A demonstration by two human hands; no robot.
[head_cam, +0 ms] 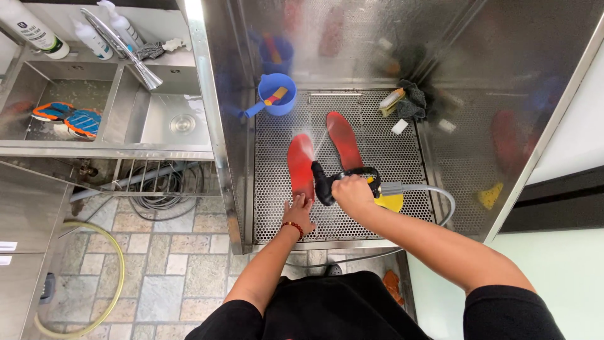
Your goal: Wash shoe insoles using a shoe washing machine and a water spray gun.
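In the middle of the frame the right hand (352,192) is closed around the black handle of a black and yellow spray gun (352,186), which has a grey hose (440,198) going out to the right side. The nozzle points to the upper left, and a thin spray of water reaches the left red shoe insole (301,165). The left hand (298,213) is just below this insole, with the fingers (297,202) spread flat and pressing on its lower end, so it grips nothing. A red bead bracelet (293,227) sits on the left wrist. The insole lies flat on the perforated metal floor (277,208) of a steel washing booth, and a second red shoe insole (343,140) lies just beside it to the upper right, a little tilted; the two are apart. At the upper middle of the frame a blue plastic scoop with a handle (277,94) stands on the same perforated floor, with an orange and yellow thing inside which I cannot identify. To the upper right of the insoles a brush (391,99) rests next to a dark grey cloth (412,104). At the left of the frame there is a steel double sink (163,119) with a long tap, and a pair of blue and orange shoes (66,118) lies in its left basin.
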